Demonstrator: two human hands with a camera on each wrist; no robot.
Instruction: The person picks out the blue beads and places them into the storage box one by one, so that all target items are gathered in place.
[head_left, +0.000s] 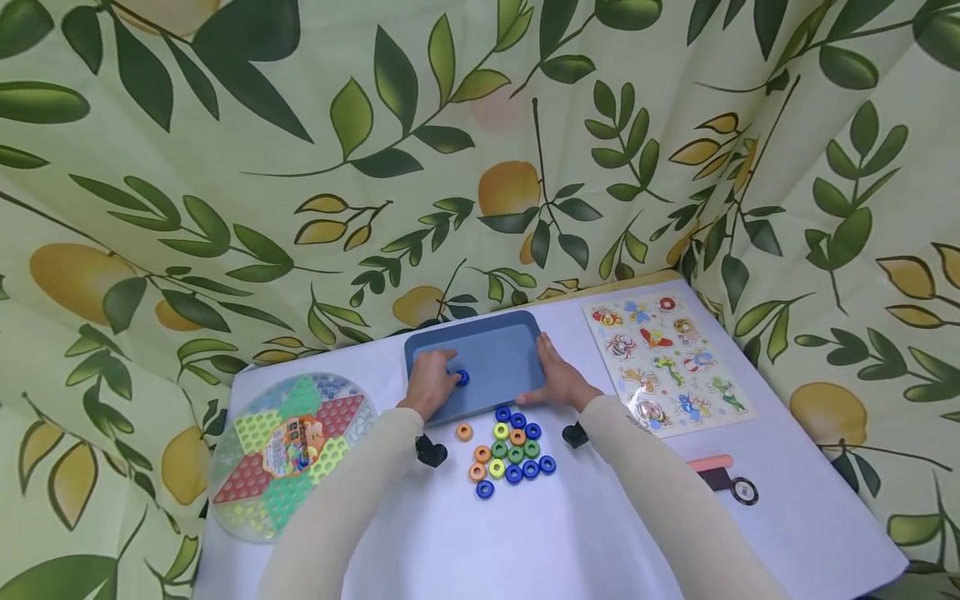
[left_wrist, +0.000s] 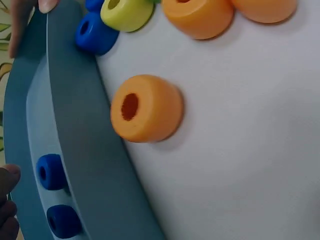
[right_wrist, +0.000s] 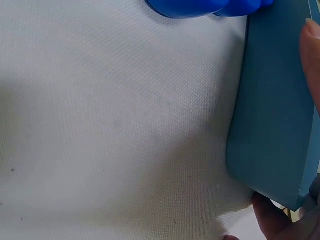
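A blue-grey tray point(head_left: 495, 350) lies near the table's back edge. My right hand point(head_left: 558, 379) grips its right near corner, the thumb point(right_wrist: 312, 60) on the near rim and fingers point(right_wrist: 275, 220) round the side wall. Over the tray's left part is my left hand point(head_left: 431, 382), its fingers loosely bent. Beside its thumb a blue ring bead point(head_left: 462, 377) lies in the tray. In the left wrist view, two blue beads point(left_wrist: 51, 171) sit inside, apart from the visible fingers. In front of the tray lie loose orange beads point(left_wrist: 147, 108), yellow beads point(head_left: 497, 468), green beads point(head_left: 515, 454) and blue beads point(head_left: 531, 468).
A round Chinese checkers board point(head_left: 247, 479) lies at the left of the white-covered table point(head_left: 480, 550). To the right is a sheet of cartoon insect pictures point(head_left: 667, 362). Nearer me are a pink stick point(head_left: 711, 462) and a black round piece point(head_left: 745, 491). Leaf-patterned cloth point(head_left: 450, 233) hangs behind.
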